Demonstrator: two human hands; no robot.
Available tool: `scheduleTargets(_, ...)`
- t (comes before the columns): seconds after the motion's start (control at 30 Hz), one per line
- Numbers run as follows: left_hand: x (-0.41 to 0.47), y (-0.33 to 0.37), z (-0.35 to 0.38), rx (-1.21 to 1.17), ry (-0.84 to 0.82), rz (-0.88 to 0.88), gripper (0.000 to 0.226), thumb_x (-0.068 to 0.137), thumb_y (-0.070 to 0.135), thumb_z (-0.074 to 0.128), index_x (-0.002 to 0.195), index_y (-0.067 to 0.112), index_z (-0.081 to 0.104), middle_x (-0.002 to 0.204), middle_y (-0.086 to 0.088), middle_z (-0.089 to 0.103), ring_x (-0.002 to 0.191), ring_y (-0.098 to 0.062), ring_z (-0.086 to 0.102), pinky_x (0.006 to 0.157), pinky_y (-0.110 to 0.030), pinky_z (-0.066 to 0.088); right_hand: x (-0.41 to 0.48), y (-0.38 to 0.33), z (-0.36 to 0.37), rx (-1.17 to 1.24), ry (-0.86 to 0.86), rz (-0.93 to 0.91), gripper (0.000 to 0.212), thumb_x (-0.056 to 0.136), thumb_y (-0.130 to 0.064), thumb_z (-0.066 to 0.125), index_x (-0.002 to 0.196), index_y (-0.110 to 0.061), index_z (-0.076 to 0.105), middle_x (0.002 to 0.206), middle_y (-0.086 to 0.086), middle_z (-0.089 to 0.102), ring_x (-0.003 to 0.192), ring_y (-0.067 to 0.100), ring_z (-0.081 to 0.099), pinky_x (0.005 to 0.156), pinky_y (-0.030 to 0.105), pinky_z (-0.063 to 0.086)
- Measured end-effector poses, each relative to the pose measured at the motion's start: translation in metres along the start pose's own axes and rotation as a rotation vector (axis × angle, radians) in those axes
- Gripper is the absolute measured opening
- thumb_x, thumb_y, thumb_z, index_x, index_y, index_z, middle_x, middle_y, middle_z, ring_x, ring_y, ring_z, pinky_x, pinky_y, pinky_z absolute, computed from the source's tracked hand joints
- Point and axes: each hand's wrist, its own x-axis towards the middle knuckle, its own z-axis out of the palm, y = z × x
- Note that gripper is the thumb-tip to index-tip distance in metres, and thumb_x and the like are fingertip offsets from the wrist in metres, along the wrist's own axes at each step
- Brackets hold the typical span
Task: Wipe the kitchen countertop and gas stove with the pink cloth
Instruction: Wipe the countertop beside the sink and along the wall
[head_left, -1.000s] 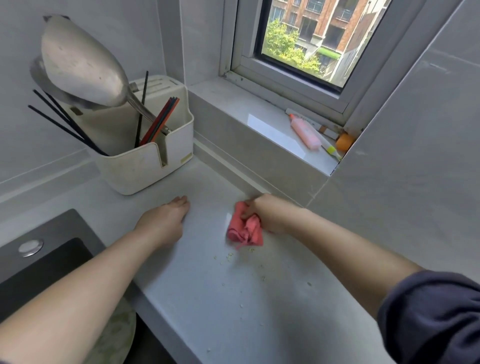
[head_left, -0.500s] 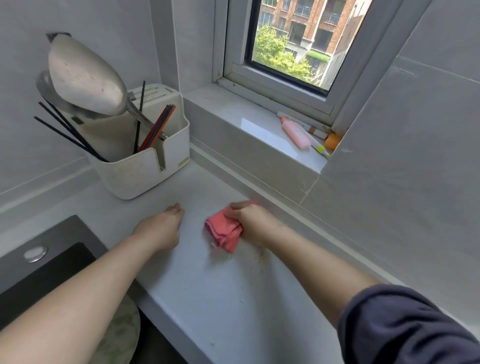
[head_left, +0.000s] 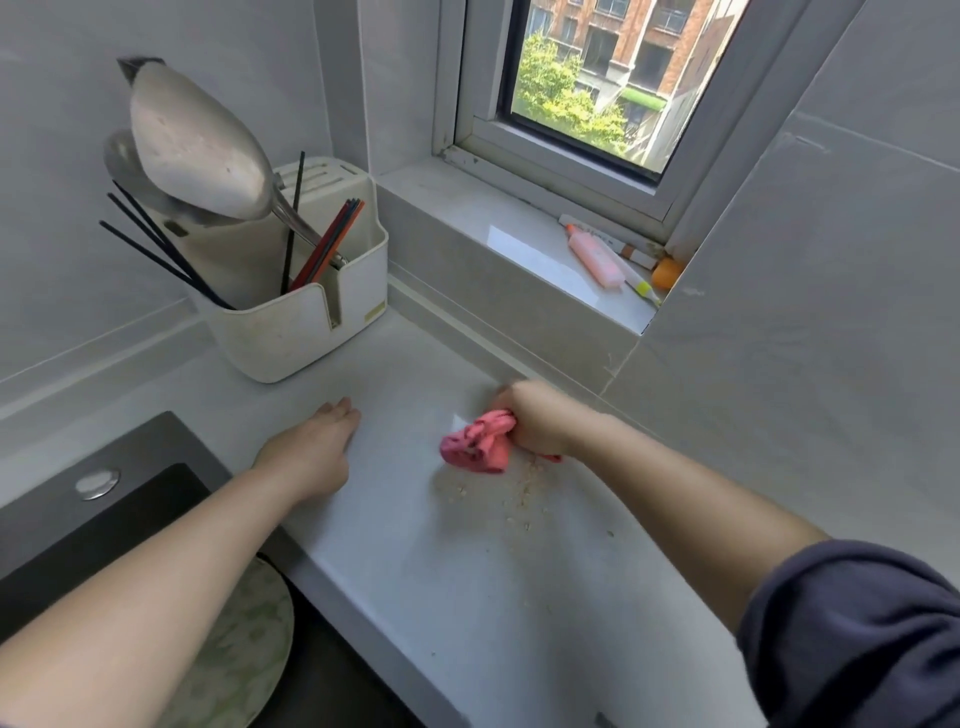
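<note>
The pink cloth (head_left: 480, 442) is bunched up on the pale grey countertop (head_left: 467, 587), near the back wall. My right hand (head_left: 537, 418) grips the cloth from its right side, fingers curled round it. Small beige crumbs (head_left: 519, 499) lie scattered on the counter just in front of the cloth. My left hand (head_left: 311, 447) rests flat on the countertop to the left of the cloth, fingers straight, holding nothing. No gas stove is in view.
A white utensil holder (head_left: 296, 317) with chopsticks and large metal ladles stands at the back left. A dark sink (head_left: 78, 519) with a patterned plate (head_left: 234, 649) lies left of the counter. On the windowsill (head_left: 493, 228) rest a pink tube (head_left: 595, 257) and small items.
My right hand swept the cloth left and then back to the right near the wall, gathering crumbs into a patch in front of it. The left hand stayed put.
</note>
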Motion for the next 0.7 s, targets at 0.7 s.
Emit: scheduleTargets(0.7,-0.01,-0.032,-0.006,-0.069,-0.056,-0.013,0.075,0.087,0.0,0.033,0.151,0.038,0.02,0.161,0.007,0.0,0.148,-0.011,0.007,0.119,-0.035,0.019,0.036,-0.062,0.049,0.26,0.214,-0.059,0.027,0.08,-0.009,0.064,0.102,-0.021,0.074,0.112,0.005,0.057,0.106,0.028,0.05,0.088,0.036,0.045)
